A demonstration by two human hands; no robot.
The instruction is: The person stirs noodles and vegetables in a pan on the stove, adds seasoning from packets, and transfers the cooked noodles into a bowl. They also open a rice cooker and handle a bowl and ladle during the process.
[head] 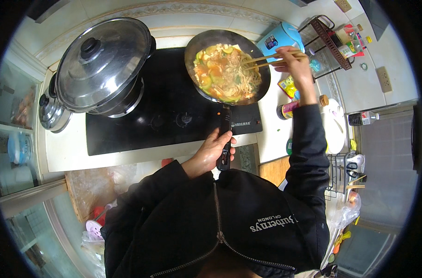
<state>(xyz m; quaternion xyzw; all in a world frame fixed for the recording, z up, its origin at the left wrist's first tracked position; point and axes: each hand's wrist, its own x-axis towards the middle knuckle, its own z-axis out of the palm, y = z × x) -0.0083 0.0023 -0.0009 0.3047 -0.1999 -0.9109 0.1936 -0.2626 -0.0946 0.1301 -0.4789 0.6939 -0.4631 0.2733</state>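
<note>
My left hand (211,153) is wrapped around the black handle (226,120) of a dark frying pan (196,41) on the black glass cooktop (155,135). In the pan lie noodles (228,85) in reddish broth, with green squash slices (216,80) and small pale pieces. From the upper right, my right hand (292,62) holds a pair of wooden chopsticks (266,59), their tips among the noodles at the pan's right side. The burner under the pan is hidden.
A large lidded steel pot (110,66) stands on the left burner, with a smaller lidded pot (54,113) beside it. Right of the pan are a blue container (282,36), a yellow packet (288,87), a labelled bottle (288,109), a wall rack (330,43) and a wire dish rack (337,170).
</note>
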